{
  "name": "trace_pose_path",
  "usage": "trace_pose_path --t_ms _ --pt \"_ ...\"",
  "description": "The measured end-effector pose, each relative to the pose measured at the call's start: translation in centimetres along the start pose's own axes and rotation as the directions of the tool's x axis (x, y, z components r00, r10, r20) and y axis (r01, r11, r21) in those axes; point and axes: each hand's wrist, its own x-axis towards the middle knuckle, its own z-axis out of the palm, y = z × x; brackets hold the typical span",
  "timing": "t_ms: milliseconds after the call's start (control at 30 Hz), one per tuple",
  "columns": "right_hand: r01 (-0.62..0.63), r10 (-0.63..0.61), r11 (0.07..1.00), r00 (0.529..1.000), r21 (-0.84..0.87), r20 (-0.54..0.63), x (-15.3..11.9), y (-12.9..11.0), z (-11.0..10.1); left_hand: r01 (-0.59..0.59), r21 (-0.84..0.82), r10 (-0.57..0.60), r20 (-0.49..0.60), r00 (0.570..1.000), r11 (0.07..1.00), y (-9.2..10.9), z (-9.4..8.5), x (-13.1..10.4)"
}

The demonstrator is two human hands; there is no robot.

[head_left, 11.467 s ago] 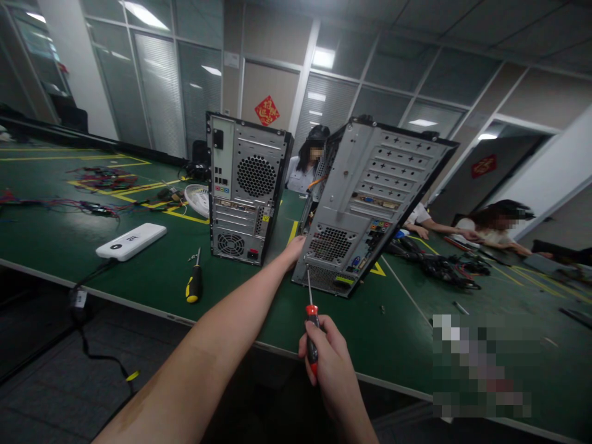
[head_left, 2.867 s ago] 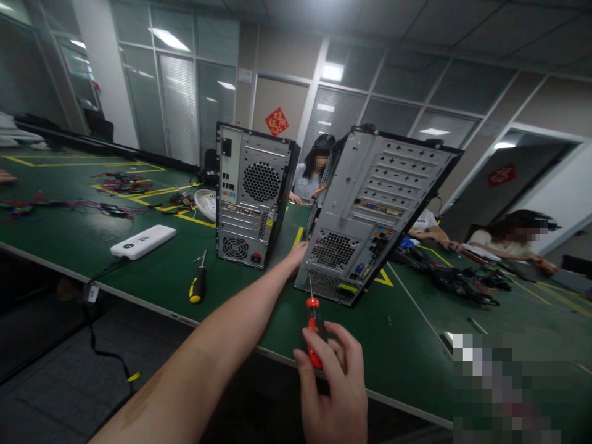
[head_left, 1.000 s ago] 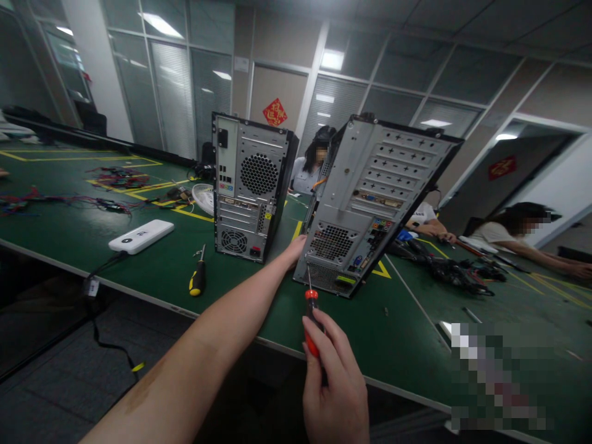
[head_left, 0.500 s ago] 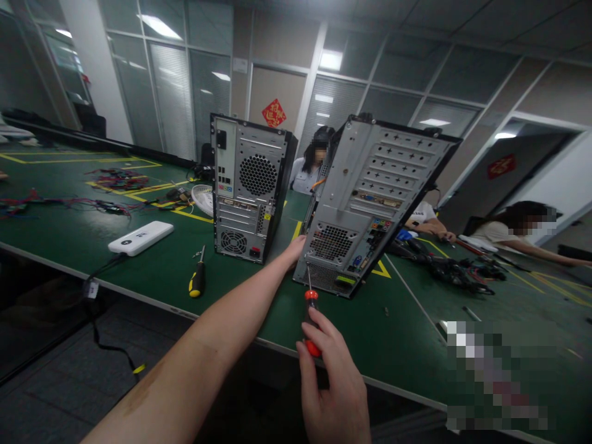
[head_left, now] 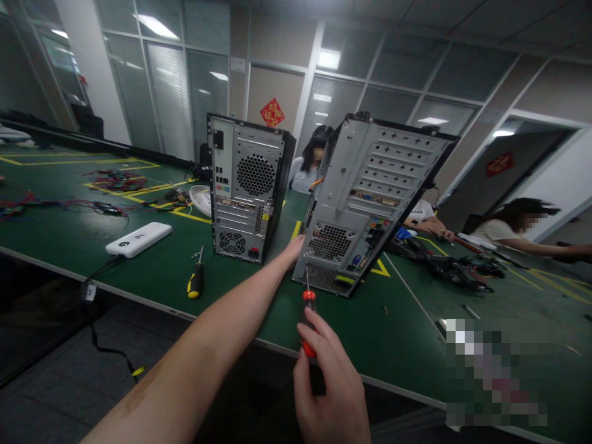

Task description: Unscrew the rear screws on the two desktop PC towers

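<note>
A grey computer case leans to the right on the green table, its rear panel facing me. My left hand is at its lower left side; the fingers are hidden behind the case edge. Between the fingers of my right hand is a red and black screwdriver, its shaft pointing up and its tip at the panel's lower left corner. Left of my forearm, a second computer case stands upright. A yellow and black screwdriver lies in front of it.
A white power bank with a black cable lies at the left. Behind it are bundles of thin wires and a white basket. Black cables lie at the right. Several people sit across the table.
The view has shifted slightly. My right hand and the red screwdriver have moved a little left, with the tip still at the panel's lower left corner.
</note>
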Motion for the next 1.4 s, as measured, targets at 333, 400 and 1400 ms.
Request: trace_pose_path --t_ms 333,400,1400 --pt "0.01 -0.008 0.999 0.999 -0.051 0.036 -0.29 0.26 -0.01 -0.002 0.007 0.002 0.008 1.0 1.0 0.32 0.08 -0.37" --pt "0.006 -0.006 0.998 1.0 -0.065 0.012 -0.29 0.42 -0.03 -0.006 0.012 0.006 0.002 1.0 1.0 0.31 0.09 -0.32" --pt "-0.058 0.059 0.998 0.998 0.036 -0.036 0.03 0.19 0.28 0.0 -0.022 0.001 0.021 1.0 1.0 -0.29 -0.18 0.31"
